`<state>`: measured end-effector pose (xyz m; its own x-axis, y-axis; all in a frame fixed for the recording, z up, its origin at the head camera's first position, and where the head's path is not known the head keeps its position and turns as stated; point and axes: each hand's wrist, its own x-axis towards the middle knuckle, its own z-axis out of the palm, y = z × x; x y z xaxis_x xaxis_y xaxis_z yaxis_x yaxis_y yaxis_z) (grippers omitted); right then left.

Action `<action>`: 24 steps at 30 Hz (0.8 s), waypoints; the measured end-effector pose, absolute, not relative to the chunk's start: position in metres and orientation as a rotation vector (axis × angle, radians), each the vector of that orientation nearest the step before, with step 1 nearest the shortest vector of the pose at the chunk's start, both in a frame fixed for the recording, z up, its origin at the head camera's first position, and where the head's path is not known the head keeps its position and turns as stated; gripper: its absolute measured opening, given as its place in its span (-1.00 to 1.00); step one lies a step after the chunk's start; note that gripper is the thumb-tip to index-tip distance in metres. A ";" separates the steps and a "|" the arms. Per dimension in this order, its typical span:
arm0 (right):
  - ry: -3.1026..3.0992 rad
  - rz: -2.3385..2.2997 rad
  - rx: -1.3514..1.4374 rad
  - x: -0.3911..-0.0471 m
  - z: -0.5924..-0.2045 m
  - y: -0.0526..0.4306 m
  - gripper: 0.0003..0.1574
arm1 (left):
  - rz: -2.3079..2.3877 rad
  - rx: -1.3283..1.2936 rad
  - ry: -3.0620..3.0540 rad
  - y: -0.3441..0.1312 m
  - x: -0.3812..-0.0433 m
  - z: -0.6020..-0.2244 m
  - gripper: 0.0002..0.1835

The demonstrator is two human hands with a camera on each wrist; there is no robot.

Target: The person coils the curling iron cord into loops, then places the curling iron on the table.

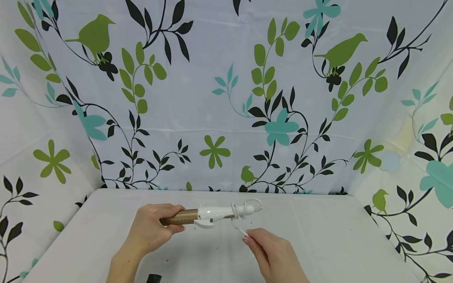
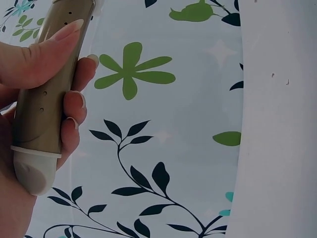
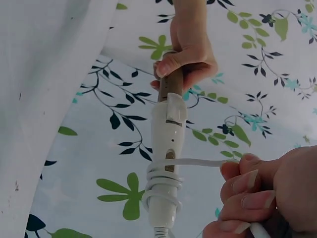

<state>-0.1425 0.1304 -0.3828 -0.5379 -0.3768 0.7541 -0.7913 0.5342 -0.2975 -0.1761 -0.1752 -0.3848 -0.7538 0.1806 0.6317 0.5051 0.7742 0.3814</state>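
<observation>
My left hand (image 1: 150, 228) grips the gold barrel of a curling iron (image 1: 214, 212), held roughly level above the white table. In the left wrist view, fingers and thumb wrap round the barrel (image 2: 42, 119), which has small holes and a white tip. The white handle points right, with several turns of white cord (image 3: 166, 181) wound round it. My right hand (image 1: 274, 253) pinches the cord's free stretch (image 3: 200, 162) between thumb and forefinger, just below and right of the handle. In the right wrist view, this stretch runs taut from the handle, and more cord shows beneath the curled fingers.
A white-covered table (image 1: 329, 236) lies under both hands. A small black object (image 1: 153, 278) is partly visible at the near edge of the head view. Patterned cloth (image 1: 233, 98) with leaves and birds hangs behind and at both sides.
</observation>
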 end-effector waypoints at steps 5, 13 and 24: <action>-1.976 0.703 1.015 -0.150 -0.384 0.133 -0.68 | -0.743 -0.521 -2.386 -0.175 -0.176 -0.385 -0.50; -2.026 0.667 1.124 -0.146 -0.376 0.139 -0.64 | -0.732 -0.568 -2.361 -0.173 -0.179 -0.389 -0.51; -1.754 0.330 1.013 -0.157 -0.357 0.147 -0.62 | -0.727 -0.568 -2.371 -0.173 -0.178 -0.389 -0.51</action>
<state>-0.1573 0.1467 -0.3574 -0.1064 -0.4747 0.8737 -0.7595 0.6059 0.2367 -0.1782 -0.1725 -0.3886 -0.7360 0.2197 0.6403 0.5409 0.7596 0.3611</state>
